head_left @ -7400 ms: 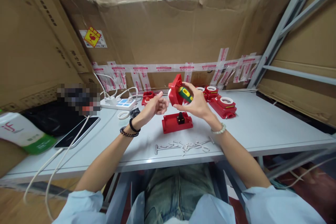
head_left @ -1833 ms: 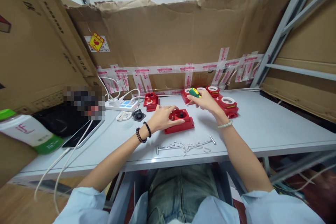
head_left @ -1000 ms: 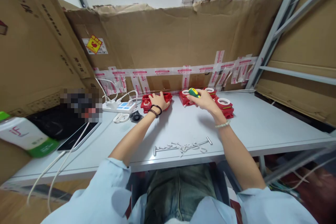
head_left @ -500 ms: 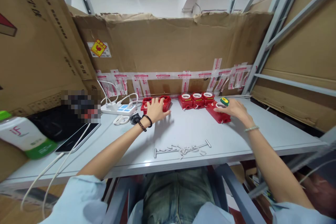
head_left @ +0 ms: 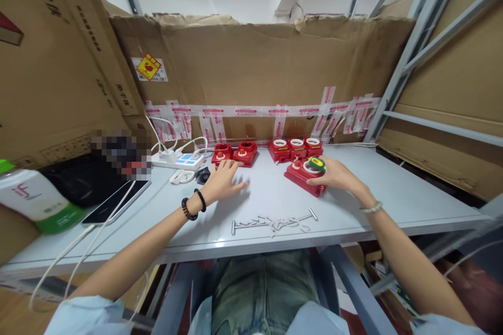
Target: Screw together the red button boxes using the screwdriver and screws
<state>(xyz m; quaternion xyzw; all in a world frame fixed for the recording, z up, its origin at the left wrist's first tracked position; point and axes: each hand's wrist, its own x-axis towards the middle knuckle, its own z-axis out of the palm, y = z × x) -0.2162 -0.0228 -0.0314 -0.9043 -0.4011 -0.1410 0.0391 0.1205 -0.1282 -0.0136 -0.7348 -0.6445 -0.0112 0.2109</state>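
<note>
My right hand (head_left: pixel 338 175) grips a red housing with a white ring (head_left: pixel 301 177), thumb along its near side and fingers hidden behind. A small green-and-yellow object (head_left: pixel 316 164) shows at the same hand, above the white ring; it looks like the end of a tool handle, but its kind is unclear. My left hand (head_left: pixel 222 182) hovers over the table with its fingers apart, holding nothing. Just beyond it stand two red housings (head_left: pixel 245 154) with dark round openings. Three more red housings with white rings (head_left: pixel 280 152) sit in a row behind my right hand.
Near the table's front edge lie T-handled metal rods (head_left: pixel 251 225), screws and small white pieces (head_left: pixel 281 224). A power strip (head_left: pixel 178 161), white cable, black part (head_left: pixel 202 175), phone (head_left: pixel 118 203) and bottle (head_left: pixel 37 201) occupy the left. A cardboard wall (head_left: pixel 251 68) closes the back.
My right hand has brought the red housing leftward and nearer to me. My left hand has drawn back from the two red housings, which now show fully.
</note>
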